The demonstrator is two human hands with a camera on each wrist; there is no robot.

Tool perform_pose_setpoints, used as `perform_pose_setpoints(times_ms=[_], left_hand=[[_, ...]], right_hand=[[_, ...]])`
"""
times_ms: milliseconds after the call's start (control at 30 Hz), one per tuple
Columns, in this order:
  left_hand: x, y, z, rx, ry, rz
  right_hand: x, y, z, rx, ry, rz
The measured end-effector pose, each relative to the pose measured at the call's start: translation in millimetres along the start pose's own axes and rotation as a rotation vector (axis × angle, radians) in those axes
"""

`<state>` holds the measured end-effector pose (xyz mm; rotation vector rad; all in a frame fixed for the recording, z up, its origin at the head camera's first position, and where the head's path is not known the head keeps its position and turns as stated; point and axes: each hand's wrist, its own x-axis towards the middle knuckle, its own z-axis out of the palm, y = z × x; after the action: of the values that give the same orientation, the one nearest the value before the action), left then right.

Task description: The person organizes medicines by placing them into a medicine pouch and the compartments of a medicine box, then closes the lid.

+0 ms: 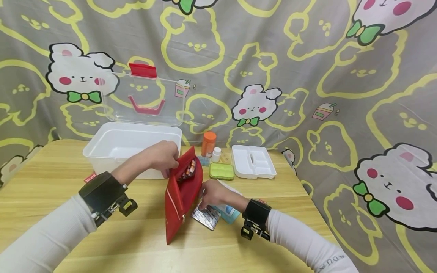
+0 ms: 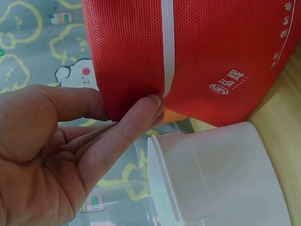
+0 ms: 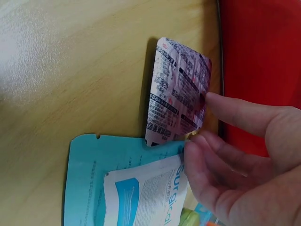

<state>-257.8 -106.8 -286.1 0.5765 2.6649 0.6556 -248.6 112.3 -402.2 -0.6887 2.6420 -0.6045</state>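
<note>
My left hand point(image 1: 163, 156) pinches the upper edge of a red zip pouch point(image 1: 175, 203), its thumb and fingers on either side of the fabric point(image 2: 127, 56). The pouch stands upright with its mouth parted, and a pack of capsules point(image 1: 189, 170) shows inside. Beside it, my right hand point(image 1: 215, 193) pinches a silver pill blister pack point(image 3: 178, 94) at its edge, thumb on one side, fingertips by the lower corner. That blister pack sits slightly tilted, low over the table. A teal packet point(image 3: 82, 174) and a white surgical packet point(image 3: 146, 193) lie under and beside the fingers.
A white bin point(image 1: 102, 151) with its clear lid point(image 1: 116, 102) raised stands at the back left. Behind the pouch are an orange bottle point(image 1: 208, 145), a small white bottle point(image 1: 216, 154) and a yellow-green pill case point(image 1: 221, 171). A white divided tray point(image 1: 244, 172) lies farther right.
</note>
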Motion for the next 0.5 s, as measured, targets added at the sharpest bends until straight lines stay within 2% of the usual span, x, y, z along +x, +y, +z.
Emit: perform_pose_setpoints(times_ms=[500], left_hand=[[-2.3,0.8,-1.7,-0.010,-0.007,-0.012]], right_hand=[[-0.1,-0.1,0.7,-0.076,0.006,0.022]])
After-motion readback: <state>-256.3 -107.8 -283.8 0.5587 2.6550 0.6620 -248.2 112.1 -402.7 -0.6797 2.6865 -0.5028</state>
